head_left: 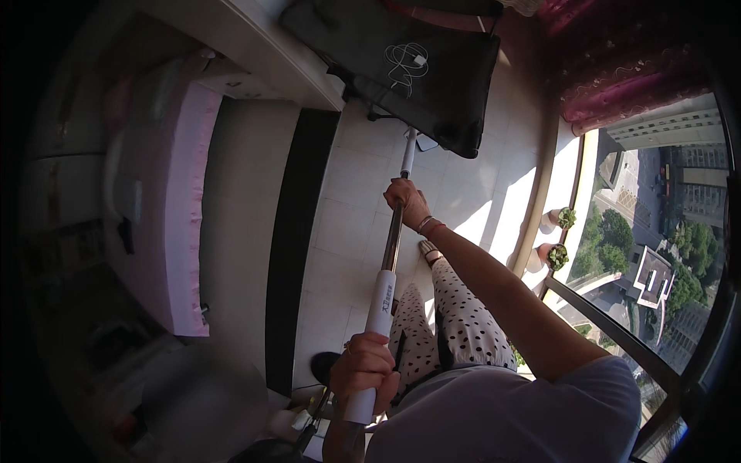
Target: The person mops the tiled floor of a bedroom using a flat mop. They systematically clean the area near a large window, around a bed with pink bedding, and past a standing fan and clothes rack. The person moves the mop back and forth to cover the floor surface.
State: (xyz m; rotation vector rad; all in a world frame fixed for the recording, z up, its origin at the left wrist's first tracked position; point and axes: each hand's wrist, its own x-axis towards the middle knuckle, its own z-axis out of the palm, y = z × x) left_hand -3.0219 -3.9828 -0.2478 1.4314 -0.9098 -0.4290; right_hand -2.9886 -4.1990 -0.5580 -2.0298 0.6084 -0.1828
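A long mop pole [380, 305] of white grip and shiny metal runs from in front of my body toward the far side of the tiled floor. My left hand [363, 370] is closed round the white grip near its lower end. Farther up, my right hand [409, 201], with a bracelet at the wrist, wraps the metal section. The pole's far end reaches the edge of a black folding lounger [455, 69]. A small flat pale piece shows there; most of the mop head is hidden under the lounger.
A coiled white cable [407, 62] lies on the lounger. At right, potted plants [554, 256] stand along a sunlit window ledge, below a dark red curtain [633, 62]. A black floor strip [297, 231] runs along the left, with a pink-covered bed [189, 208] beyond it.
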